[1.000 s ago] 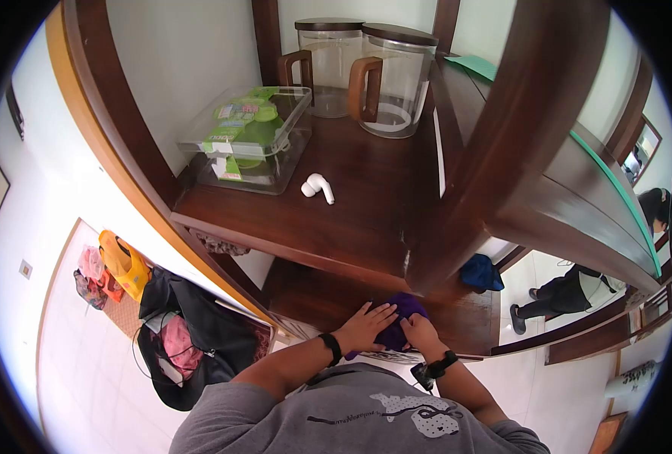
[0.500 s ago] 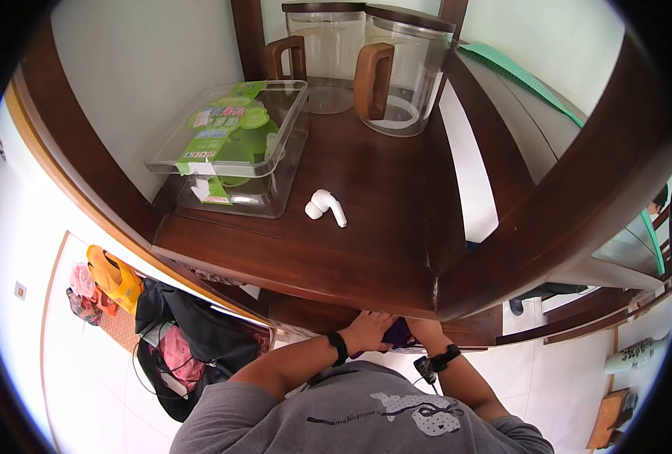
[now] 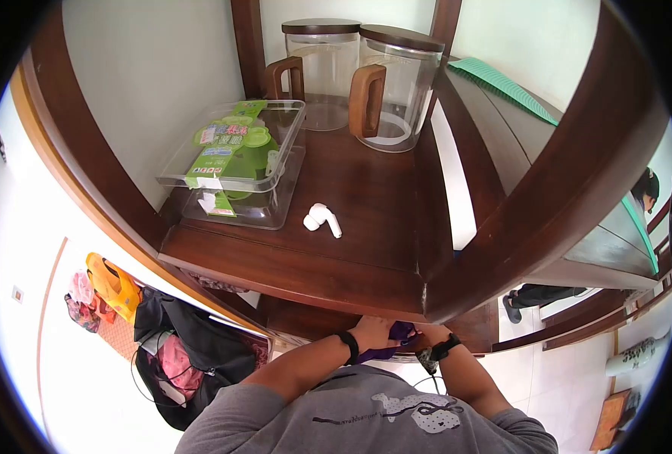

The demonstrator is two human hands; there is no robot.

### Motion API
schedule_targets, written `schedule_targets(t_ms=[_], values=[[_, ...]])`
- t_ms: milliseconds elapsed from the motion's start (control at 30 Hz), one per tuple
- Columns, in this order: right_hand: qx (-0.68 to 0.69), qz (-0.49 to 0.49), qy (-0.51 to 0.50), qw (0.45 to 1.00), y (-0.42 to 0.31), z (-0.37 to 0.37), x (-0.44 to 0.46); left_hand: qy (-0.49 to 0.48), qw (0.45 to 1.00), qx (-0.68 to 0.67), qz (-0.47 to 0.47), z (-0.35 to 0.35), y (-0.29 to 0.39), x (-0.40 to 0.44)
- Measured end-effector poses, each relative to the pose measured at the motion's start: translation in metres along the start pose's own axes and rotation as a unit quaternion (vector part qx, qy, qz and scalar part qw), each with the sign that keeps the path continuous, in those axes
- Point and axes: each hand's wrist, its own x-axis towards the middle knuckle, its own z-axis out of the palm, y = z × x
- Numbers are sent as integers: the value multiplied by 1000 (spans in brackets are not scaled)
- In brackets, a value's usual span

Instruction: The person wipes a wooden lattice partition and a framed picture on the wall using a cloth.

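Below the front edge of the upper shelf, a purple cloth is bunched between my hands, with part of it hanging under my left wrist. My left hand is closed on the cloth, its fingertips partly hidden. On the other side of the cloth, my right hand grips it too, its fingers partly covered by the shelf edge. Above them, a white wireless earbud lies on the dark wooden shelf, touched by neither hand.
A clear plastic box with a green label stands at the shelf's left. Two lidded glass jugs with wooden handles are at the back. A wooden post rises at right. Bags sit at lower left. Another person is partly visible at right.
The view has shifted, so the shelf things sit slightly lower. My left hand has curled in from a flatter pose, and more purple cloth shows between and beneath my hands.
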Motion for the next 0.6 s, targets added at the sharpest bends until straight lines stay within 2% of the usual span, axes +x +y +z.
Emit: schedule_targets(t_ms=[33, 100, 200, 333, 433, 533, 600], values=[[35, 6, 8, 999, -1, 1, 2, -3, 999, 38, -11, 2, -1, 3], [67, 70, 12, 995, 10, 2, 12, -36, 999, 22, -21, -10, 4, 0], [41, 82, 57, 994, -8, 3, 3, -26, 998, 51, -22, -8, 7, 1], [-42, 21, 84, 995, -6, 2, 8, -14, 997, 68, -22, -3, -1, 9], [-84, -1, 88, 993, -15, -3, 12, 47, 998, 52, -7, 23, -23, 27], [-105, -38, 81, 990, -1, -6, 27, 57, 992, 110, -18, 12, -21, 30], [-107, -86, 91, 986, 22, -3, 43, 53, 994, 89, -22, -3, -14, 26]])
